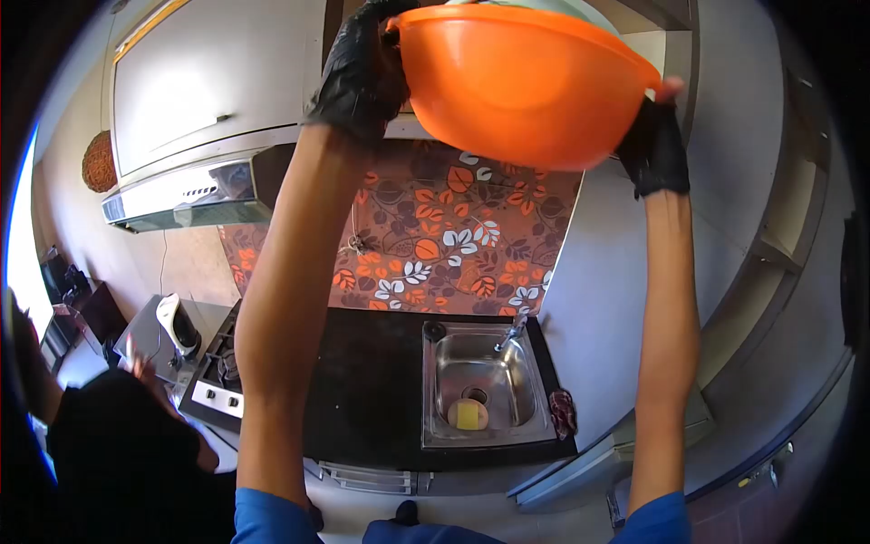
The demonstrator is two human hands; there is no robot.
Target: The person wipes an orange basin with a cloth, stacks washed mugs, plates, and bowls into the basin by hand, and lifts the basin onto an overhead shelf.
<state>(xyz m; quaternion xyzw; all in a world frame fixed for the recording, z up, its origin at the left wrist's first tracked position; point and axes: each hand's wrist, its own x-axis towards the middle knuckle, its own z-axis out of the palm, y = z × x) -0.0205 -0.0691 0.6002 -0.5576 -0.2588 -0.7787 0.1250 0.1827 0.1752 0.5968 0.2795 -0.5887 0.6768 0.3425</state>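
Note:
Both of my hands wear black gloves and are raised high, holding a large orange plastic basin [526, 91] in front of the upper cabinet. My left hand [362, 82] is closed on the basin's left rim. At the opposite side, my right hand [657, 150] grips the right rim from below, and a bare fingertip shows at its top. The basin tilts down slightly to the right. Something pale shows above its far rim, cut off by the frame's top edge. An open cabinet compartment [650, 50] is visible behind the basin.
Below are a black counter [362, 390], a steel sink [521, 381] with a yellow sponge [468, 416], and a faucet [513, 333]. A gas stove [217, 394] and a range hood [190, 199] are at left. Another person in dark clothes [118, 444] stands at lower left.

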